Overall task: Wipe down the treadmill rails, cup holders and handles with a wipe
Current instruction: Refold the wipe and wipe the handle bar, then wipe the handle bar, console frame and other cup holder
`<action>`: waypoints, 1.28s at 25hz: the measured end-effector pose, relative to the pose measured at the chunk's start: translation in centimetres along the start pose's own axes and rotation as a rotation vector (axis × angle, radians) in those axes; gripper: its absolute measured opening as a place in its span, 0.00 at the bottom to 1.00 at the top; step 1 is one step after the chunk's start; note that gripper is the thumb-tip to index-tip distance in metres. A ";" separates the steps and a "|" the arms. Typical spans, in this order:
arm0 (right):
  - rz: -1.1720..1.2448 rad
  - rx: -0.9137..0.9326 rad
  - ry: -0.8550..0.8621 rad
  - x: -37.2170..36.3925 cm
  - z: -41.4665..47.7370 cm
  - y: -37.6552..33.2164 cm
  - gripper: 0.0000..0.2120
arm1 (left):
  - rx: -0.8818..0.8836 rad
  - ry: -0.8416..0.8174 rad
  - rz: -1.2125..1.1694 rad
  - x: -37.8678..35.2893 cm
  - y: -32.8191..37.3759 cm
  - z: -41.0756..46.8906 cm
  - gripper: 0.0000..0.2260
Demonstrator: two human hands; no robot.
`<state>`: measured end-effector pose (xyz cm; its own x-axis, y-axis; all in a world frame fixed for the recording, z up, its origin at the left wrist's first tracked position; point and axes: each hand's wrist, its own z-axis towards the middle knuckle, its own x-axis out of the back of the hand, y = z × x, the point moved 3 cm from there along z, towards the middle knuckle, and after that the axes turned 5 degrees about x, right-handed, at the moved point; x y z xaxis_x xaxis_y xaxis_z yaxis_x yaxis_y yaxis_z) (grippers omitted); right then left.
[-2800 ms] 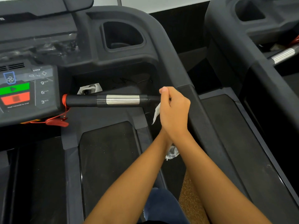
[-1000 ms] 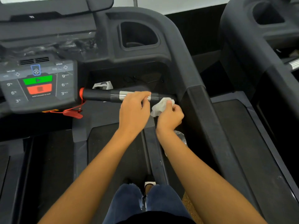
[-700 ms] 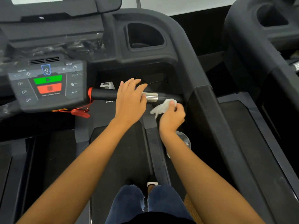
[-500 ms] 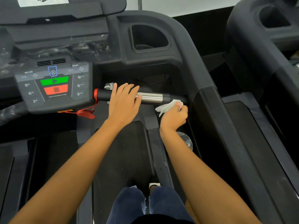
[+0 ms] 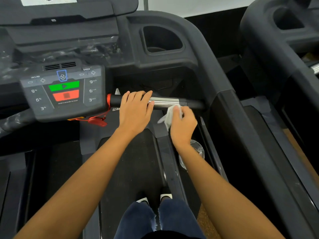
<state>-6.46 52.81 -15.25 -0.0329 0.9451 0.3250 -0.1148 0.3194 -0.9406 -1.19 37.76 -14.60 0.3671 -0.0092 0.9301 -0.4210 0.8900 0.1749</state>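
At centre frame, the left hand [image 5: 136, 112] is resting open-fingered on the handle [image 5: 165, 100] while the right hand [image 5: 183, 124] is pinching the wipe [image 5: 170, 115] against it; wrapping the wipe around the bar would likely clean better.

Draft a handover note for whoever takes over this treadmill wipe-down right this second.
Left hand rests flat on the handle, holding nothing.
Right hand pinches the wipe against the handle.
Done: handle wiping is under way; nothing shows what else is clean.
Left: finish the handle, then the cup holder and the rail.
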 end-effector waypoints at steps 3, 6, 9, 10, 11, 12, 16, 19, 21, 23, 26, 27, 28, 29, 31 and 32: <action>-0.030 0.163 0.109 2.1 2.3 -0.4 0.05 | -0.002 0.030 -0.048 0.4 -1.0 -0.6 0.19; -0.277 0.084 -0.052 1.3 4.2 0.6 0.13 | 0.062 0.104 -0.108 1.3 -2.5 -2.0 0.18; -0.780 0.413 -0.190 -4.2 1.3 -1.8 0.12 | 0.126 0.196 -0.221 2.2 -3.7 -4.0 0.18; -0.767 0.550 -0.267 -6.7 -0.4 -3.3 0.12 | 0.182 0.220 -0.269 2.3 -3.9 -4.8 0.18; -0.662 0.650 -0.348 -8.7 -1.9 -4.8 0.14 | 0.263 0.242 -0.317 2.2 -4.1 -5.9 0.18; -0.600 0.727 -0.423 -10.1 -2.9 -6.1 0.16 | 0.349 0.259 -0.360 2.0 -4.3 -6.9 0.17; -0.837 0.887 -0.491 -9.0 0.4 -5.2 0.15 | 0.362 0.204 -0.330 1.2 -4.3 -8.7 0.15; -1.124 0.648 -0.397 -7.9 2.8 -4.4 0.15 | 0.275 0.227 -0.243 2.7 -5.0 -6.7 0.16; -1.016 0.616 -0.450 -11.2 1.2 -6.2 0.15 | 0.225 0.300 -0.201 4.5 -5.7 -4.8 0.17; -0.850 0.706 -0.495 -14.2 -1.5 -8.2 0.15 | 0.209 0.373 -0.191 6.2 -6.4 -2.9 0.15; -0.802 0.832 -0.507 -12.8 -1.9 -7.2 0.17 | 0.171 0.418 -0.165 7.5 -7.4 -1.3 0.16; -0.803 0.835 -0.485 -11.1 -0.9 -5.9 0.16 | 0.157 0.417 -0.157 7.6 -7.7 -1.1 0.16; -0.813 0.811 -0.439 -8.9 0.3 -4.5 0.16 | 0.147 0.407 -0.155 7.6 -7.8 -1.1 0.16; -0.824 0.778 -0.368 -6.7 1.7 -3.0 0.16 | 0.143 0.394 -0.157 7.5 -7.9 -1.2 0.16; -0.824 0.692 -0.250 -2.4 4.2 -0.4 0.17 | 0.133 0.370 -0.166 7.2 -7.9 -1.7 0.14; -0.814 0.634 -0.209 -1.1 5.1 0.4 0.18 | 0.126 0.365 -0.170 7.2 -7.9 -1.8 0.14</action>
<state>-11.51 51.53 -15.55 0.1235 0.4118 0.9029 -0.6756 0.7013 -0.2274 6.30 31.49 -9.89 0.7000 0.0314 0.7134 -0.4195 0.8266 0.3752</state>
